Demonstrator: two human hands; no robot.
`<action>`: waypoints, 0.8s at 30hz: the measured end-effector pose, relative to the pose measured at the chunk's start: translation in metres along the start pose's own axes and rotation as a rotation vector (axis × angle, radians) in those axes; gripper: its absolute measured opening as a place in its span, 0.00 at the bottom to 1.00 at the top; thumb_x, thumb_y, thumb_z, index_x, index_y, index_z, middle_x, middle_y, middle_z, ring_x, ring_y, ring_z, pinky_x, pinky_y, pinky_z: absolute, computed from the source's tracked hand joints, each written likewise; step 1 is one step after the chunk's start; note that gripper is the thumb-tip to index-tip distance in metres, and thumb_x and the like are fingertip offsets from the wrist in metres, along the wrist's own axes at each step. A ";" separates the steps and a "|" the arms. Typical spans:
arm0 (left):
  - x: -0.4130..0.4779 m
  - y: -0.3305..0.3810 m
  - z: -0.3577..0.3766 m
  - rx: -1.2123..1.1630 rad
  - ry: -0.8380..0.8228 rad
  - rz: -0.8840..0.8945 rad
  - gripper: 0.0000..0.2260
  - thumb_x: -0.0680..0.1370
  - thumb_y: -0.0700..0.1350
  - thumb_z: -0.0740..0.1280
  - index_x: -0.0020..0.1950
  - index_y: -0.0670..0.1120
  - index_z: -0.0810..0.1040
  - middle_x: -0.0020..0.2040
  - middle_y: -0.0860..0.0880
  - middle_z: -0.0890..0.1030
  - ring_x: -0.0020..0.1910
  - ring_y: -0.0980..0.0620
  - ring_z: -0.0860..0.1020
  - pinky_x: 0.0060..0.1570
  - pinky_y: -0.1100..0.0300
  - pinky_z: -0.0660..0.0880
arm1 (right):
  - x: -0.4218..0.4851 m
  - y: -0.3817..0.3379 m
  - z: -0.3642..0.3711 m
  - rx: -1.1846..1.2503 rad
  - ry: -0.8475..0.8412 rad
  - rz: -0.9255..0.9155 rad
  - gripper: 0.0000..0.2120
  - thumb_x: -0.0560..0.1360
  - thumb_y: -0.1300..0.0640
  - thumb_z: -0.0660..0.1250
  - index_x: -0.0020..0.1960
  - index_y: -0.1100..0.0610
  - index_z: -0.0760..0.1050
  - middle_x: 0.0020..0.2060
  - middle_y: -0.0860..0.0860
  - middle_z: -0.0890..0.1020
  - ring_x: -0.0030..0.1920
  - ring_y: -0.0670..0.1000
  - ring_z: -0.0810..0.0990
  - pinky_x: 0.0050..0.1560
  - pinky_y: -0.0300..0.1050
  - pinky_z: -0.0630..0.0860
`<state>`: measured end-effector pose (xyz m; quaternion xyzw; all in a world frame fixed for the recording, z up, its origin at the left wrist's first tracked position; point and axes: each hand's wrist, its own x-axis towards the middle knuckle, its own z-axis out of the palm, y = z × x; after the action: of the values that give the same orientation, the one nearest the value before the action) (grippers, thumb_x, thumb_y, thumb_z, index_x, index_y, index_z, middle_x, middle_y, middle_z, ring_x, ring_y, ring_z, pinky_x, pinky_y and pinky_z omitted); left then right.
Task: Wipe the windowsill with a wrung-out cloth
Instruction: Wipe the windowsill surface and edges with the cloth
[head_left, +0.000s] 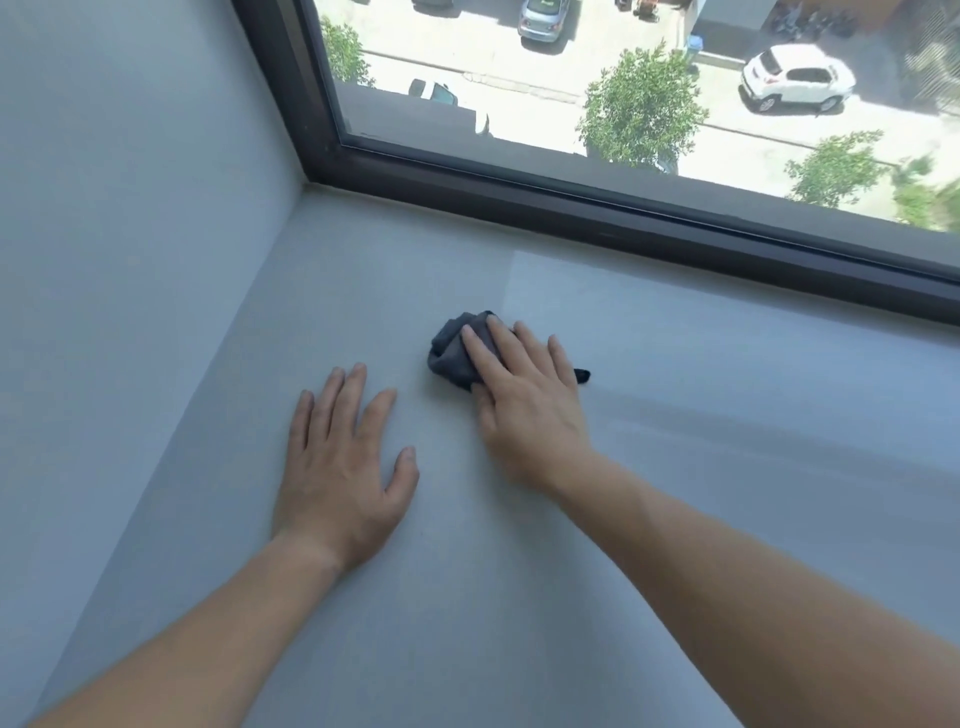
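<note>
Here, my right hand (524, 400) presses straight fingers on one bunched dark grey cloth (451, 347), lying mid-sill on the pale grey windowsill (675, 519). My left hand (340, 467) rests flat at its seven o'clock, fingers spread, holding nothing.

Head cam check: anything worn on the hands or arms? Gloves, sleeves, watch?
Nothing worn. Left hand and right hand are ungloved, no rings visible; forearms are bare to the frame edge, with no sleeves, watch or bracelets.
</note>
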<state>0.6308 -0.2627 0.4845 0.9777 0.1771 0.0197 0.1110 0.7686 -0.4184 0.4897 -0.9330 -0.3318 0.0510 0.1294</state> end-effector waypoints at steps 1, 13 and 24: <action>0.000 0.000 0.000 -0.003 0.003 -0.001 0.29 0.75 0.58 0.54 0.72 0.45 0.69 0.78 0.42 0.62 0.79 0.44 0.56 0.77 0.44 0.50 | 0.006 0.015 -0.004 -0.014 0.004 0.062 0.26 0.82 0.50 0.54 0.79 0.45 0.55 0.79 0.47 0.56 0.79 0.55 0.53 0.78 0.56 0.44; 0.006 -0.004 -0.003 -0.008 -0.001 0.004 0.29 0.75 0.58 0.53 0.72 0.46 0.67 0.78 0.42 0.60 0.79 0.44 0.53 0.77 0.44 0.47 | -0.016 0.007 -0.005 -0.004 -0.028 0.024 0.26 0.82 0.51 0.55 0.79 0.45 0.55 0.79 0.46 0.57 0.79 0.54 0.53 0.78 0.55 0.45; -0.002 -0.014 -0.005 -0.343 0.039 0.031 0.28 0.74 0.49 0.52 0.74 0.42 0.66 0.77 0.42 0.63 0.78 0.46 0.56 0.78 0.47 0.42 | -0.060 -0.029 0.006 0.006 -0.014 0.139 0.27 0.81 0.51 0.55 0.79 0.44 0.54 0.80 0.46 0.55 0.79 0.53 0.51 0.78 0.54 0.44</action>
<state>0.6234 -0.2498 0.4866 0.9465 0.1581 0.0701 0.2725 0.7031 -0.4334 0.4930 -0.9530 -0.2671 0.0673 0.1262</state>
